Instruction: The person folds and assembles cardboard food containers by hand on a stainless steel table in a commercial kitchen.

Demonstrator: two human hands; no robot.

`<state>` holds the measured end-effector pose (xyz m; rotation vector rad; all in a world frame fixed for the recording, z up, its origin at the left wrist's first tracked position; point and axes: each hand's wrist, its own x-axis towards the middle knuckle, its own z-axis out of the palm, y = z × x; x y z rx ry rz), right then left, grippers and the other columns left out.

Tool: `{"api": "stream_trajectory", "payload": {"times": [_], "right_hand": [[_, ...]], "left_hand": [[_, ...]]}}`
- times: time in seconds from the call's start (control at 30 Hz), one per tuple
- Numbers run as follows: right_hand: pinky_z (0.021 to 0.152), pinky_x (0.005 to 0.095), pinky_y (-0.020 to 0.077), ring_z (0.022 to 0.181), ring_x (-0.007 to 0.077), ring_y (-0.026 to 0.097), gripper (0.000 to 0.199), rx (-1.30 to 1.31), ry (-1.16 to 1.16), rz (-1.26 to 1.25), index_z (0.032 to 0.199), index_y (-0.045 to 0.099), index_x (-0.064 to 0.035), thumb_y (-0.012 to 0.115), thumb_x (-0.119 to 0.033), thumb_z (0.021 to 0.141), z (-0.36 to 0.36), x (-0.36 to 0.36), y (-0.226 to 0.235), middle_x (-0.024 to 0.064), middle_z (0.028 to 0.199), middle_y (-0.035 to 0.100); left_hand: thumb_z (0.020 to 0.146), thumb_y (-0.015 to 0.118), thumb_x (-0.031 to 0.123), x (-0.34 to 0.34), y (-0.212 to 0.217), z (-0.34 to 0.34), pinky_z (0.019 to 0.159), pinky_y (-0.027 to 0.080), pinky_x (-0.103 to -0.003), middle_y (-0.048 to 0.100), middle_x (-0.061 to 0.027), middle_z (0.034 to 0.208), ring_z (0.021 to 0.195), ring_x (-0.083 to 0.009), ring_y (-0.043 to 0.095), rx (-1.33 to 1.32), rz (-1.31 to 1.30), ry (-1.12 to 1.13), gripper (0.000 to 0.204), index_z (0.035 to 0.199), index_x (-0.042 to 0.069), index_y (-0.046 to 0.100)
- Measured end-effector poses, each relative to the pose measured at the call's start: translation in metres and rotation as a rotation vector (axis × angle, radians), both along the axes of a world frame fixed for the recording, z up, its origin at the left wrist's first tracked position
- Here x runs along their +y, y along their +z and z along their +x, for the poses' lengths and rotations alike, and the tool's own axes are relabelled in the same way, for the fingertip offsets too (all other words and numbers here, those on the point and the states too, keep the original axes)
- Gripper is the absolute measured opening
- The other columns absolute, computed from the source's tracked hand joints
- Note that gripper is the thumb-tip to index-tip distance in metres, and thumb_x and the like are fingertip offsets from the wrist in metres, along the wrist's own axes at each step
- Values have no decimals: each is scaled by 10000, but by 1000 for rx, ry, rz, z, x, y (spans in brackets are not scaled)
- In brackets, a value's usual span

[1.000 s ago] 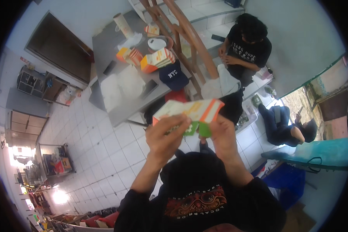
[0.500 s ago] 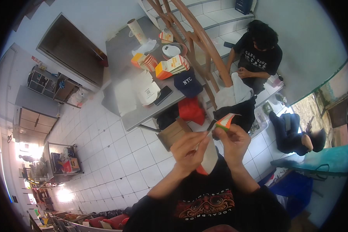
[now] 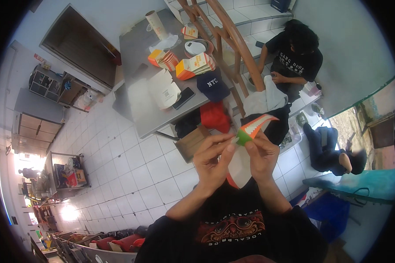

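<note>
You hold a folding paper carton (image 3: 246, 135) in front of your chest, out in the air, well apart from the worktop (image 3: 142, 118); its upper part shows orange and green with a white toothed band, and a pale panel hangs below, between your wrists, with an orange edge at the bottom; your left hand (image 3: 215, 160) is narrow, thumb and fingertips pinched together at the left edge of the green part; your right hand (image 3: 262, 158) is also narrow, gripping the carton from the right, its thumb on the near face and its other fingers partly hidden behind.

Beyond your hands stands the grey worktop; on it, near the closest edge, lie a white paper sheet (image 3: 162, 87) and, just beside it, a dark phone (image 3: 184, 98); to the right of these sits a navy cap (image 3: 213, 85); behind the cap is a group of orange and white cartons (image 3: 195, 65), with another carton stack (image 3: 164, 59) to its left; a pale upright roll (image 3: 156, 25) stands toward the far end; a wooden railing (image 3: 232, 39) runs along the worktop's right side; past it, a seated co-worker (image 3: 294, 57) in a black shirt leans over their own hands.
</note>
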<state>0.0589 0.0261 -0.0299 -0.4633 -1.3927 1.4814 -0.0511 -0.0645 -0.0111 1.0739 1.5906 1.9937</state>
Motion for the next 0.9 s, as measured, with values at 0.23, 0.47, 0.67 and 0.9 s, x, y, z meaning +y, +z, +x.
{"api": "stream_trajectory", "payload": {"times": [0.23, 0.47, 0.67, 0.9], "right_hand": [[868, 301, 532, 981, 204, 686, 192, 156, 177, -198, 992, 741, 19, 773, 61, 808, 7, 2, -1, 161, 1061, 706], [883, 324, 543, 994, 210, 688, 172, 343, 268, -259, 967, 745, 24, 777, 59, 802, 5, 8, 10, 177, 1073, 705], [853, 316, 548, 959, 216, 698, 181, 235, 287, -192, 955, 758, 27, 790, 64, 781, 8, 16, 12, 177, 1043, 712], [781, 287, 549, 905, 198, 706, 184, 120, 240, -7, 928, 763, 24, 812, 65, 755, 14, 25, 15, 163, 972, 726]], "left_hand": [[938, 667, 55, -3, 19, 0, 878, 487, -267, 647, -160, 1171, 1027, -174, 629, -181, 34, -105, 193, 1091, -52, 717], [900, 715, 74, -7, 36, 0, 882, 487, -289, 652, -151, 1142, 1013, -186, 630, -186, -6, -165, 204, 1076, -26, 741], [845, 773, 116, -3, 28, -3, 917, 476, -375, 658, -160, 1118, 1015, -249, 639, 4, -2, -157, 233, 1056, 19, 766], [855, 762, 93, 0, 31, -7, 886, 569, -357, 660, -163, 1107, 997, -241, 659, 212, -30, -165, 215, 1059, 27, 764]]}}
